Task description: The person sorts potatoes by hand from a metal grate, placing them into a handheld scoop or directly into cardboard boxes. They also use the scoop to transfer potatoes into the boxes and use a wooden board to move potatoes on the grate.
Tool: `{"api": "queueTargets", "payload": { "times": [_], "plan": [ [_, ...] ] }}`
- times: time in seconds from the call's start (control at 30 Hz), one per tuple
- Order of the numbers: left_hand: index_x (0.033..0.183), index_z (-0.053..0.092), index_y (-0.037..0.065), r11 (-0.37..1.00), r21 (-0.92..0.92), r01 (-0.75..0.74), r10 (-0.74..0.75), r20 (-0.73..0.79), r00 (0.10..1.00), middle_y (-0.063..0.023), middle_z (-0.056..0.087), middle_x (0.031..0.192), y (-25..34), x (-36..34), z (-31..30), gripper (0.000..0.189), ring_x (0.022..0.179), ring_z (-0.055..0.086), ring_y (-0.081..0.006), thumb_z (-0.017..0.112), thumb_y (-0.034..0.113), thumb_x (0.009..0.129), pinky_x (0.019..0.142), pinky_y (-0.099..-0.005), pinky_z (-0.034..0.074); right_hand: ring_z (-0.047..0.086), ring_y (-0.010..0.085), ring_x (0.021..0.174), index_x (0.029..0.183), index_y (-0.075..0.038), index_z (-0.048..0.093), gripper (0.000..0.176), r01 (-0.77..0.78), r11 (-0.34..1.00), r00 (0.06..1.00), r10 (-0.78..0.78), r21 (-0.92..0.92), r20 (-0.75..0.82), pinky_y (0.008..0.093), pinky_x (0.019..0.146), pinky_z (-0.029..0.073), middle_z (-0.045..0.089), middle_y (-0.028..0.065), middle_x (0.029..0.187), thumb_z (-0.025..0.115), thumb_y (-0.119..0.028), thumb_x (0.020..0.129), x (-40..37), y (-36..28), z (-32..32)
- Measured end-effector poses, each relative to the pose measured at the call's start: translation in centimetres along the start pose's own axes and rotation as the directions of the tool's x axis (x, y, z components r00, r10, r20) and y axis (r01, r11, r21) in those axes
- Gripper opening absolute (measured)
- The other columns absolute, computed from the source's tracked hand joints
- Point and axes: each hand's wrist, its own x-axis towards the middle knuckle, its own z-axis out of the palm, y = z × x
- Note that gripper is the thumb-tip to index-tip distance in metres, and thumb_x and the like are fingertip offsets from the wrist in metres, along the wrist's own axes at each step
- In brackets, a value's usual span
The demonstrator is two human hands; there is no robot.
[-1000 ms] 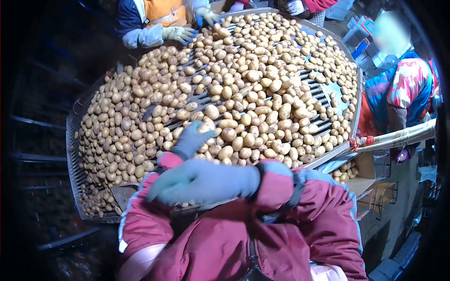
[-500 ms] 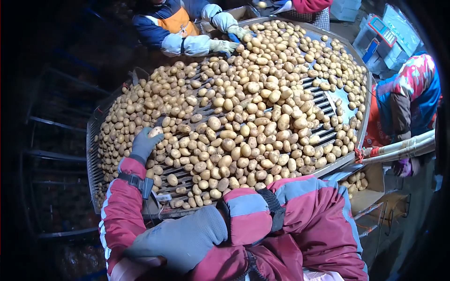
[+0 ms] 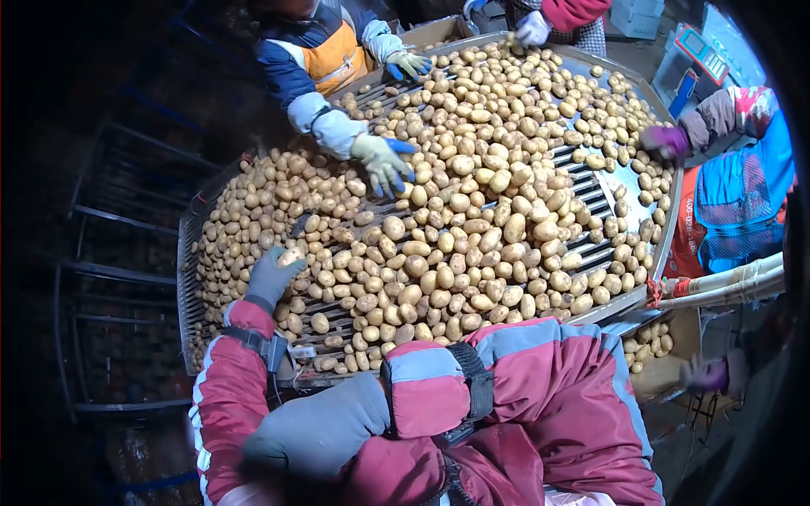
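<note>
My left hand [image 3: 272, 278], in a grey glove, is over the near left part of a large heap of potatoes [image 3: 456, 211]. Its fingers are closed round a single potato [image 3: 291, 256]. My right hand [image 3: 329, 426], also grey-gloved, is bent across the front of my body, beside my left forearm and short of the table's edge. Its back faces up, and its fingers are hidden and dark at the lower left. The potatoes lie on a slatted metal sorting table [image 3: 591, 192], whose bars show through gaps in the heap.
Opposite me, a co-worker in an orange and blue top [image 3: 333, 59] has both gloved hands at the heap. A purple-gloved hand [image 3: 666, 142] reaches in from the right, and a white-gloved hand [image 3: 532, 29] from the back. Wrapped poles [image 3: 726, 282] and a box of potatoes [image 3: 650, 341] are at right.
The opposite co-worker's arms have spread apart, one hand coming nearer to me. Purple- and white-gloved hands have come to the table. My left hand keeps its potato; my right has barely moved.
</note>
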Motion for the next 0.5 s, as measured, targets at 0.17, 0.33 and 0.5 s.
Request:
{"api": "queueTargets", "payload": {
  "times": [0.17,0.33,0.5],
  "plan": [
    [0.117,0.065,-0.001,0.992,-0.112,0.059,-0.053,0.058,0.997,-0.0162,0.071,0.105,0.1,-2.9,1.7,0.063,0.097,0.068,-0.0235,0.087,0.042,0.076,0.085,-0.0376,0.053,0.069,0.0352,0.098,0.111,0.001,0.068,0.041,-0.013,1.000,1.000,0.013,0.004,-0.026,0.0413,0.084,0.053,0.071,0.0222,0.101,0.070,-0.012,0.072,-0.8,-1.6,-0.2],
    [0.119,0.064,-0.002,0.954,-0.291,0.065,-0.038,0.096,0.995,-0.0141,0.070,0.105,3.7,-4.7,4.6,0.062,0.096,0.066,-0.0216,0.088,0.038,0.077,0.086,-0.0368,0.053,0.069,0.0326,0.097,0.107,0.002,0.068,0.038,0.033,0.997,0.994,-0.024,0.076,-0.110,0.0385,0.083,0.054,0.072,0.0213,0.099,0.071,-0.004,0.069,-2.4,-3.9,-0.9],
    [0.119,0.064,-0.002,0.951,-0.273,-0.147,0.178,0.093,0.980,-0.0119,0.070,0.104,1.7,-2.3,13.1,0.060,0.096,0.065,-0.0210,0.088,0.035,0.079,0.085,-0.0369,0.054,0.070,0.0301,0.096,0.103,0.004,0.069,0.037,0.083,0.984,0.978,-0.049,0.159,-0.205,0.0357,0.082,0.055,0.073,0.0203,0.097,0.072,0.003,0.067,-4.4,-6.5,-2.1]
  ]
}}
